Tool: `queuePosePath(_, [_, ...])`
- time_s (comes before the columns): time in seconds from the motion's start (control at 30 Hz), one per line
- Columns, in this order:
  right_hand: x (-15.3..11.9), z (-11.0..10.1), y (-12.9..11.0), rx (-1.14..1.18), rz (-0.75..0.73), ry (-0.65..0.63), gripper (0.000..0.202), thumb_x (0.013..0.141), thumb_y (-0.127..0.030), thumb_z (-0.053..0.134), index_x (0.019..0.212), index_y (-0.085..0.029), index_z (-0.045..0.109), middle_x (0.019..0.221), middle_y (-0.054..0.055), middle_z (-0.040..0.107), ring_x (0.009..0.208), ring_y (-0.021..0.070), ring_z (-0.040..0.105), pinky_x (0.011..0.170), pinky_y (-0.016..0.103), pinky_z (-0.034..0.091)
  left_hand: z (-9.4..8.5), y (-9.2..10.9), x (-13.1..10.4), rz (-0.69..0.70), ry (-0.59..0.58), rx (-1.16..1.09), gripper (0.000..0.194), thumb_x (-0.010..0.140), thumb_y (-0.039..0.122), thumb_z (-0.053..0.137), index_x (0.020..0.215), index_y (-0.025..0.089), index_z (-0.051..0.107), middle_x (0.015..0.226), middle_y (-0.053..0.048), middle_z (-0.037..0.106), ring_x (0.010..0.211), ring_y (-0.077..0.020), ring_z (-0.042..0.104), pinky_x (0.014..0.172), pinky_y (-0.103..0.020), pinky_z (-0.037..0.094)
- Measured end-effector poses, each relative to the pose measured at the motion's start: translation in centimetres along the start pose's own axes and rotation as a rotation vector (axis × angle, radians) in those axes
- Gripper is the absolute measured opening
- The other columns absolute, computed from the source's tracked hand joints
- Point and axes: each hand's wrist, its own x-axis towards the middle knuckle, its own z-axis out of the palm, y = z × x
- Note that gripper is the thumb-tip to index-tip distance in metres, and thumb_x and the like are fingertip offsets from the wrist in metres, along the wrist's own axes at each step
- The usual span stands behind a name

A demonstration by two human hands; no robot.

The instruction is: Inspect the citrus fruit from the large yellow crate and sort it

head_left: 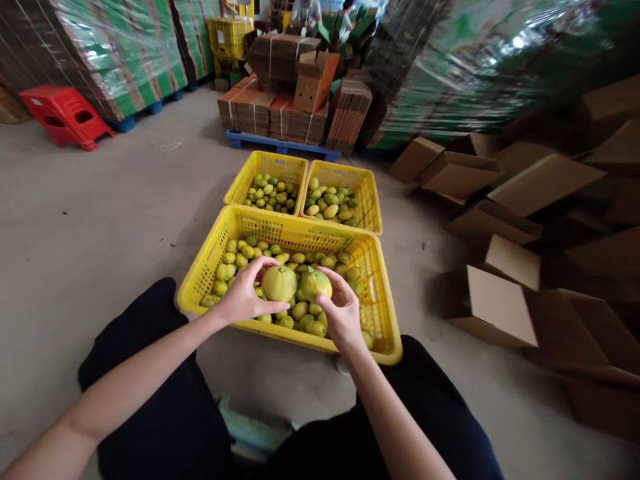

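Note:
My left hand (250, 291) curls its thumb and fingers around a round yellow-green lemon (279, 284), seen end-on. In my right hand (344, 308), another lemon (316, 285) shows greener skin and a small pointed tip facing up. The two fruits are held side by side, a narrow gap between them, above a large yellow plastic crate (385, 313). Many loose yellow and green lemons (225, 272) fill the bottom of this crate, partly hidden by my hands.
Two smaller yellow crates (240, 175) (370, 193) with more lemons stand against the far side. Open cardboard boxes (500, 307) pile up on the right. Bundled flat cartons (250, 110) lie on a blue pallet (280, 143). A red stool (65, 117) is at left; people (305, 12) are behind.

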Motion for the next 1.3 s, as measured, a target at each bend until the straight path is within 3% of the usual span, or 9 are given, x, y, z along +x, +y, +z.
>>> queuePosePath(0.23, [-1.3,0.2,-0.2,-0.225,-0.238,0.007,0.066,0.07,-0.03,0.083,0.13,-0.031,0.055,0.126,0.008,0.062,0.122,0.0285,0.056,0.106,0.051,0.046,-0.8,1.2,0.3,0.329,0.046,0.13,0.053,0.077,0.022,0.075,0.125,0.026,0.054,0.129,-0.01,0.061,0.125,-0.0278,0.054,0.108,-0.049,0.041])
queuePosePath(0.5, [-1.5,-0.3,-0.4,-0.427,-0.374,-0.009,0.049,0.073,-0.027,0.081,0.119,-0.032,0.065,0.124,0.008,0.058,0.122,0.0298,0.054,0.106,0.05,0.046,-0.5,1.1,0.6,0.318,-0.006,0.045,0.045,0.081,0.01,0.065,0.123,0.026,0.058,0.135,-0.009,0.059,0.13,-0.0256,0.052,0.112,-0.051,0.038])
queuePosePath(0.57, [-1.4,-0.2,-0.8,-0.384,-0.253,-0.013,0.048,0.071,-0.031,0.082,0.117,-0.031,0.066,0.121,0.007,0.062,0.115,0.0291,0.059,0.099,0.048,0.051,-0.7,0.8,0.9,0.206,-0.046,-0.029,0.051,0.076,0.017,0.074,0.124,0.025,0.057,0.136,-0.01,0.058,0.128,-0.0272,0.053,0.109,-0.049,0.042])
queuePosePath(0.67, [-1.3,0.2,-1.3,-0.233,0.052,-0.011,0.038,0.073,-0.045,0.079,0.104,-0.025,0.068,0.1,0.006,0.07,0.085,0.025,0.069,0.072,0.041,0.06,-1.0,0.1,1.4,-0.169,-0.184,-0.233,0.066,0.065,0.038,0.085,0.123,0.019,0.059,0.126,-0.013,0.065,0.106,-0.0277,0.066,0.09,-0.044,0.056])
queuePosePath(0.8, [-1.1,0.6,-0.9,-0.022,0.396,-0.058,0.043,0.074,-0.061,0.071,0.083,-0.018,0.067,0.068,0.004,0.068,0.047,0.017,0.06,0.041,0.031,0.051,-0.8,-1.2,1.8,-0.639,-0.383,-0.424,0.064,0.076,0.07,0.063,0.096,0.01,0.07,0.084,-0.014,0.073,0.067,-0.0209,0.069,0.068,-0.037,0.058])
queuePosePath(0.9, [-0.9,0.6,-0.4,0.095,0.57,-0.042,0.046,0.074,-0.064,0.068,0.074,-0.018,0.065,0.056,0.002,0.064,0.04,0.0142,0.055,0.038,0.029,0.048,-0.5,-1.8,1.5,-0.741,-0.457,-0.499,0.068,0.078,0.075,0.055,0.092,0.011,0.072,0.07,-0.013,0.071,0.057,-0.0199,0.066,0.06,-0.036,0.057])
queuePosePath(1.03, [-0.7,0.3,0.0,0.225,0.629,-0.049,0.039,0.072,-0.057,0.072,0.085,-0.021,0.065,0.074,0.003,0.071,0.055,0.0173,0.064,0.049,0.03,0.054,-0.2,-1.9,1.2,-0.668,-0.36,-0.549,0.063,0.069,0.06,0.076,0.111,0.015,0.066,0.095,-0.014,0.072,0.072,-0.0208,0.07,0.07,-0.037,0.059])
queuePosePath(1.13, [-0.7,0.2,-0.1,0.215,0.456,-0.009,0.039,0.067,-0.043,0.08,0.098,-0.028,0.061,0.101,0.001,0.07,0.081,0.0206,0.069,0.068,0.035,0.059,0.1,-1.9,1.3,-0.524,-0.199,-0.549,0.077,0.058,0.041,0.089,0.125,0.024,0.054,0.122,-0.012,0.061,0.092,-0.0235,0.069,0.079,-0.04,0.059])
queuePosePath(1.3, [-1.0,0.6,-0.5,0.126,0.28,0.025,0.05,0.068,-0.037,0.079,0.113,-0.033,0.057,0.114,0.001,0.064,0.1,0.0225,0.065,0.084,0.038,0.057,0.8,-1.5,1.9,-0.237,-0.142,-0.45,0.074,0.057,0.041,0.089,0.12,0.025,0.053,0.124,-0.009,0.059,0.11,-0.0261,0.061,0.093,-0.04,0.052])
